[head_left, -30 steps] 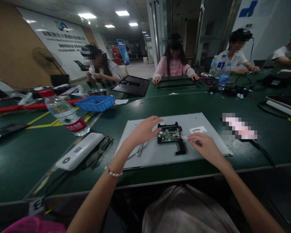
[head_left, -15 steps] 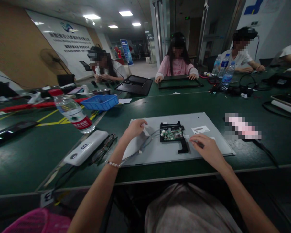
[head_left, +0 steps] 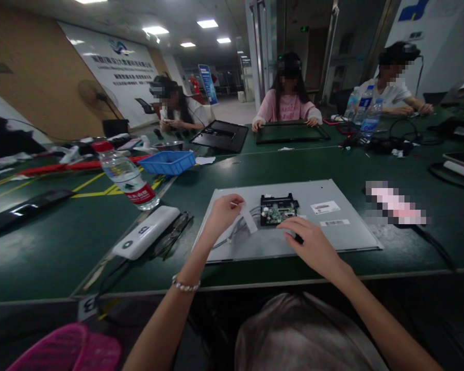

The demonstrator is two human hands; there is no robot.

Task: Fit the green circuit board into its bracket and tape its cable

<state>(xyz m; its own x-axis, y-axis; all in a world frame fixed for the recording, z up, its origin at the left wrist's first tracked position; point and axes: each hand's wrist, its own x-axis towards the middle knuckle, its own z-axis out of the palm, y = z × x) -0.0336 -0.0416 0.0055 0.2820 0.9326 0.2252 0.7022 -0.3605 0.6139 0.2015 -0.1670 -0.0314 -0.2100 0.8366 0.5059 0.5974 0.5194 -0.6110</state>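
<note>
While the right hand (head_left: 313,247) lies palm-down on the grey panel back (head_left: 348,234), just in front of the circuit board (head_left: 278,210), its fingers cover the black bracket there; whether it grips anything can't be told. Left hand (head_left: 222,212), left of the board, pinches a white tape strip (head_left: 249,217); strip's long axis runs slanted, free end pointing down-right toward the board. Thin wires (head_left: 232,232) trail below that hand, hard to make out. Board sits near panel centre, long axis left-right. Farther left of the panel: white power bank (head_left: 147,232), water bottle (head_left: 126,178), blue tray (head_left: 167,162).
</note>
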